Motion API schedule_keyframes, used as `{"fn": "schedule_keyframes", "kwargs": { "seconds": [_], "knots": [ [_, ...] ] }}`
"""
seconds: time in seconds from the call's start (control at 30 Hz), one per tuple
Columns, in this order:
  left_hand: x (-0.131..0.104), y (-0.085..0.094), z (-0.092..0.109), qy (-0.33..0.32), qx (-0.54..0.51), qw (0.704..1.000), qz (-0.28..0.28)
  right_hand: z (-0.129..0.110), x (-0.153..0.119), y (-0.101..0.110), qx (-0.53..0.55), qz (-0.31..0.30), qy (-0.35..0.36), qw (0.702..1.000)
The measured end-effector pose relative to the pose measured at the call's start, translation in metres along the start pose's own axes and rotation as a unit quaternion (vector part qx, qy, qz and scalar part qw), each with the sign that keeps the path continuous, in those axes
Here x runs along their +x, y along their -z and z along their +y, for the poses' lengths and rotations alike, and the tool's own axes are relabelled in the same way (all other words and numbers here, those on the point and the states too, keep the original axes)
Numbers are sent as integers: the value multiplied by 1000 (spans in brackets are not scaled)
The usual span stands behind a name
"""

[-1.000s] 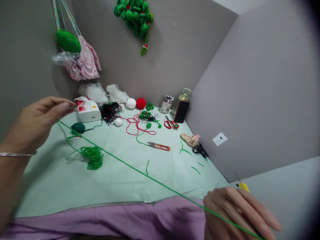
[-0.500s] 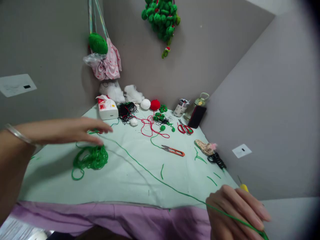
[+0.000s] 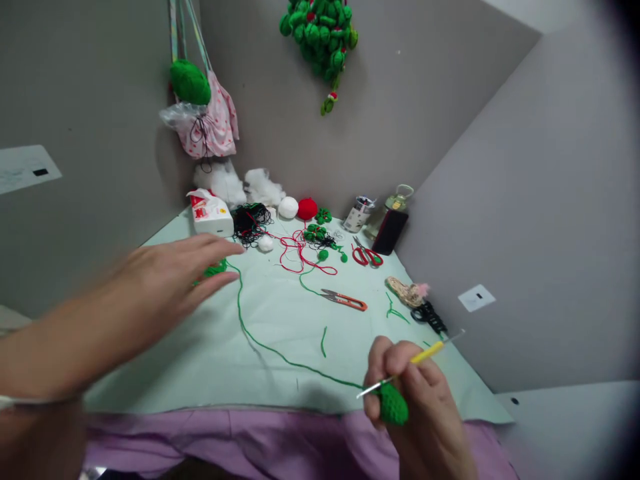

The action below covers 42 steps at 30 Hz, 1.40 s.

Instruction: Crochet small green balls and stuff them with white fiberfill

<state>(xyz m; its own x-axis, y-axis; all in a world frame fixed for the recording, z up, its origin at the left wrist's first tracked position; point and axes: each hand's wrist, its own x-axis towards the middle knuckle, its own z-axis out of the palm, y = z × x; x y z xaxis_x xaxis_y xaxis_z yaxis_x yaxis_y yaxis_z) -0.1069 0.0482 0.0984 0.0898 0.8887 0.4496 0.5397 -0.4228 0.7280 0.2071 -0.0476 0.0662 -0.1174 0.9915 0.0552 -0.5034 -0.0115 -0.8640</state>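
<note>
My right hand [image 3: 420, 393] is closed around a crochet hook [image 3: 427, 353] with a yellow grip and metal ends. In the same hand is a small rounded green crocheted piece [image 3: 394, 404]. From it a strand of green yarn [image 3: 293, 363] runs slack across the table to the left. My left hand [image 3: 195, 270] reaches over the table with thumb and fingers apart, slightly blurred. Beneath it a bit of the green yarn bundle [image 3: 216, 269] shows; the hand and forearm hide the rest.
Orange thread snips [image 3: 345, 300] lie mid-table, with red-handled scissors [image 3: 367, 253] behind. Red yarn [image 3: 299, 253], black yarn [image 3: 249, 223], a tissue pack [image 3: 213, 215] and white stuffing [image 3: 220, 181] stand at the back. A phone [image 3: 390, 233] leans at the right beside a bottle [image 3: 399, 200].
My left hand has moved right, over the yarn bundle. My right hand has come up and left and turned, showing the hook and green piece. The yarn strand has gone from taut to slack.
</note>
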Motion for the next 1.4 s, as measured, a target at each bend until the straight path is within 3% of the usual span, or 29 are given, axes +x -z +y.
{"fn": "schedule_keyframes", "kwargs": {
  "seconds": [0.07,0.13,0.2,0.23,0.3,0.33,0.4,0.47,0.5,0.57,0.6,0.63,0.7,0.77,0.87,0.97,1.03,1.23,1.4],
  "knots": [
    [-14,-34,34,-68,-71,994,-49,-1,-2,-14,6,-18,-28,999],
    [-26,-69,54,-20,-267,952,-148,0,-5,-21,15,-17,-32,999],
    [-35,-91,61,43,-440,850,-288,1,-5,-23,13,6,-6,1000],
    [-37,-95,63,60,-523,786,-324,2,-4,-22,11,20,18,1000],
    [-37,-89,66,88,-656,672,-332,7,2,-18,9,45,63,997],
    [-36,-83,69,100,-697,651,-285,11,6,-16,13,50,81,995],
    [-32,-70,73,126,-708,680,-144,19,13,-13,16,71,66,995],
    [-30,-67,72,92,-660,746,-24,27,18,-12,25,94,65,993],
    [-30,-71,68,54,-614,787,3,30,20,-12,26,102,78,991],
    [-35,-85,56,-57,-475,878,13,35,20,-13,13,114,124,986],
    [-39,-93,49,-113,-372,921,-12,37,20,-13,1,118,149,982],
    [-44,-101,42,-135,-275,952,-31,39,19,-14,-14,120,172,978],
    [-55,-115,31,-118,-183,974,-60,43,17,-15,-47,121,207,970],
    [-64,-123,27,-28,-243,963,-112,47,15,-15,-85,115,235,961],
    [-73,-128,32,125,-443,872,-167,55,13,-12,-147,102,267,947],
    [-76,-131,40,176,-576,779,-177,62,13,-8,-187,94,285,935],
    [-76,-134,43,183,-611,749,-179,65,12,-7,-201,86,290,931],
    [-78,-139,39,226,-608,738,-188,70,14,-4,-235,74,289,925],
    [-77,-140,34,229,-573,766,-181,70,18,4,-209,63,256,942]
  ]
}}
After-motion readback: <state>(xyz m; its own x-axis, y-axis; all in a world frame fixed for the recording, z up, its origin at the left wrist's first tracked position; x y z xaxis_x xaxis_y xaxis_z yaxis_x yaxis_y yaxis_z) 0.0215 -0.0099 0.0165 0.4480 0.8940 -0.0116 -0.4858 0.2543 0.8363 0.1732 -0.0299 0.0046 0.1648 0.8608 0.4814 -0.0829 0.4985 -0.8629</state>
